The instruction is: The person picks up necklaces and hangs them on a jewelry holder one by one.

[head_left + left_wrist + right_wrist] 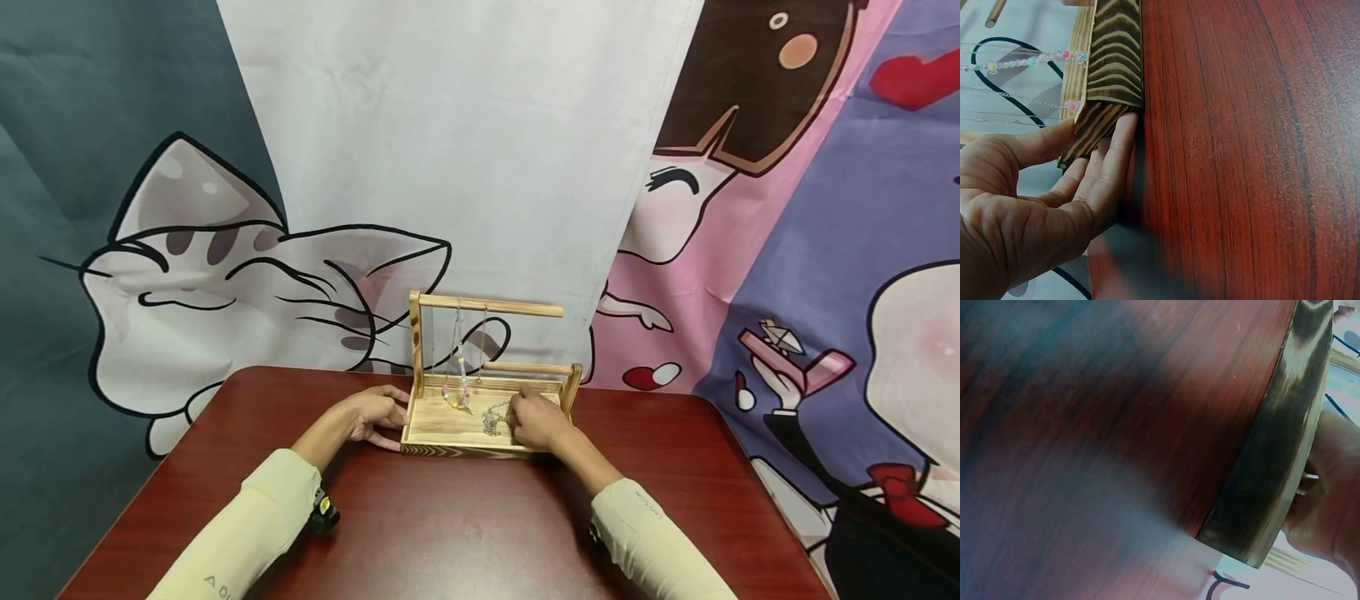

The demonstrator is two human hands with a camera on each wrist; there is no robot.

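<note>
A wooden jewelry stand (442,427) has a shallow tray base and two horizontal bars. At its left end, my left hand (377,414) holds the tray's side, thumb (1054,140) at the rim and fingers (1116,150) against the outer face. My right hand (538,419) reaches into the tray's right part, fingers bent down at a silver chain necklace (492,419) bunched on the floor of the tray. Its fingertips are mostly hidden behind the front wall (1272,456) in the right wrist view. From the upper bar hangs a pastel beaded necklace (462,371).
Thin chains (484,333) also hang from the upper bar (495,305). A lower bar (528,367) runs to the short right post (573,387). The stand sits toward the back of a reddish-brown table (450,517), before a cartoon-printed cloth backdrop (487,150).
</note>
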